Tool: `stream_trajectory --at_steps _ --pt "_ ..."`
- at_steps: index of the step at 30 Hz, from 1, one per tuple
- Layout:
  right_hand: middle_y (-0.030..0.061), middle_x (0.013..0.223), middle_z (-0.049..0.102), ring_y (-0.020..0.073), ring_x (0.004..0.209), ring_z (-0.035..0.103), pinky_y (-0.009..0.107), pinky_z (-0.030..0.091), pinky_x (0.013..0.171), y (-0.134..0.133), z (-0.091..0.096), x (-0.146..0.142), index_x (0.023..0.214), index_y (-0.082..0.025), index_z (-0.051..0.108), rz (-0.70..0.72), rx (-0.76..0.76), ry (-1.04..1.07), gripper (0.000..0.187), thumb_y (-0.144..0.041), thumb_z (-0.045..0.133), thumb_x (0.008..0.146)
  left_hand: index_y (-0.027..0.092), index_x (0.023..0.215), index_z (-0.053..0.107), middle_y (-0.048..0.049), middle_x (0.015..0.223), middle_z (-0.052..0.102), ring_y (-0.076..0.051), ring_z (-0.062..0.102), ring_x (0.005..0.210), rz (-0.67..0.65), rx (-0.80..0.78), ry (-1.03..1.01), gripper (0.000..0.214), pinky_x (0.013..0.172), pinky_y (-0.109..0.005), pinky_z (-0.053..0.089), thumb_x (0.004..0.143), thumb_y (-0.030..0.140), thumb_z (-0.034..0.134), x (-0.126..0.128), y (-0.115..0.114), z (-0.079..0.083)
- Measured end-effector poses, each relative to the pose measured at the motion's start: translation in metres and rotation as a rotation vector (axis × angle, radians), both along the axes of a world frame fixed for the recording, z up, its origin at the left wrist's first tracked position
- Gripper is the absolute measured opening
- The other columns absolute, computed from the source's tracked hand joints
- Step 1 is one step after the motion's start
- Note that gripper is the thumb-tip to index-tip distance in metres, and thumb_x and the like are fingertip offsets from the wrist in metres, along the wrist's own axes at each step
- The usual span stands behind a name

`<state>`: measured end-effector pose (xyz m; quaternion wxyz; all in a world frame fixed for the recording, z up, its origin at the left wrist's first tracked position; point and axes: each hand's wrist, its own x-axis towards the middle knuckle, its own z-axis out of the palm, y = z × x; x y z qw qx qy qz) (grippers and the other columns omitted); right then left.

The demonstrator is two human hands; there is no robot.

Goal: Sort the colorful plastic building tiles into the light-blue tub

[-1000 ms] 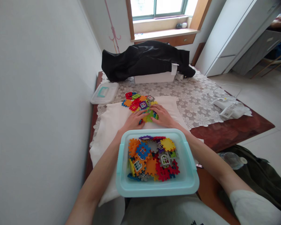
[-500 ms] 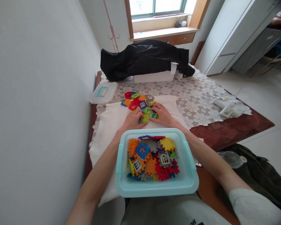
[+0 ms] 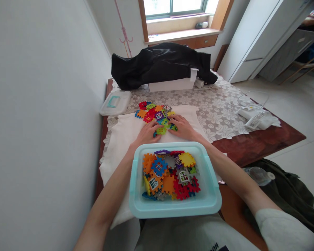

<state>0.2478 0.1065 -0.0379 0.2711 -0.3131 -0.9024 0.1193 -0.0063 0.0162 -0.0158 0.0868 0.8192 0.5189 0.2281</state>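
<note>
"What lay on the table?"

"A lace tablecloth [image 3: 217, 101] under a white cloth [image 3: 122, 157], with one loose pile of interlocking plastic pieces [image 3: 154, 115] at centre."

"And your hands?"

"My left hand [image 3: 146, 134] and right hand [image 3: 183, 127] lay spread on the pile, pinching nothing. Lifting any piece called for closing my fingers. One aqua plastic tub [image 3: 175, 211] sat at lower centre, its pieces too many to count."

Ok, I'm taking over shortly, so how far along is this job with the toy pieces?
Done: plenty of toy pieces already lie in the blue tub. In hand: the left hand and right hand rest on the pile. Left: that pile, still on the white cloth.
</note>
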Motion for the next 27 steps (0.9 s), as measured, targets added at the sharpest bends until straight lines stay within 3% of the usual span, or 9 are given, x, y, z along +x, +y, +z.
stream_trajectory --at_steps 7,16,22,24,27 --pt "0.0141 0.146 0.070 0.0340 0.137 0.061 0.056 0.055 0.119 -0.002 0.003 -0.002 0.121 -0.023 0.078 -0.050 0.018 0.034 0.024 -0.031 0.071 0.099 0.023 0.150 0.071 -0.0139 0.136 0.066 -0.034 0.065 0.129 -0.002 -0.052 0.015 0.065 0.116 -0.052 0.053 0.087 0.017 0.054 -0.002 0.002 0.001" --pt "0.0109 0.148 0.069 0.0319 0.141 0.059 0.055 0.053 0.122 -0.002 0.003 -0.001 0.124 -0.027 0.076 0.005 0.040 0.097 0.024 -0.029 0.068 0.101 0.022 0.149 0.064 -0.0141 0.145 0.065 -0.033 0.063 0.134 0.016 -0.086 -0.037 0.063 0.119 -0.050 0.051 0.088 0.020 0.050 -0.004 0.000 -0.001" --pt "0.0125 0.137 0.073 0.0311 0.129 0.065 0.052 0.056 0.116 -0.002 0.004 0.000 0.126 -0.025 0.076 0.075 0.034 0.043 0.027 -0.028 0.062 0.104 0.018 0.154 0.051 -0.0147 0.129 0.072 -0.033 0.069 0.119 0.052 -0.145 -0.167 0.070 0.112 -0.051 0.054 0.084 0.022 0.053 -0.005 -0.001 0.000" --pt "0.0129 0.130 0.075 0.0306 0.124 0.066 0.051 0.057 0.112 -0.002 0.003 -0.001 0.121 -0.025 0.078 0.085 0.050 0.025 0.025 -0.027 0.059 0.105 0.021 0.151 0.053 -0.0125 0.129 0.071 -0.031 0.068 0.118 0.025 -0.133 -0.190 0.068 0.111 -0.048 0.054 0.083 0.020 0.051 -0.004 -0.003 0.004" --pt "0.0131 0.124 0.075 0.0314 0.120 0.066 0.052 0.057 0.109 -0.004 0.002 -0.002 0.115 -0.024 0.079 0.060 0.062 -0.025 0.022 -0.031 0.062 0.105 0.021 0.131 0.059 -0.0107 0.121 0.071 -0.028 0.068 0.105 0.030 -0.120 -0.191 0.052 0.101 -0.044 0.057 0.080 0.019 0.053 -0.001 -0.005 0.009"
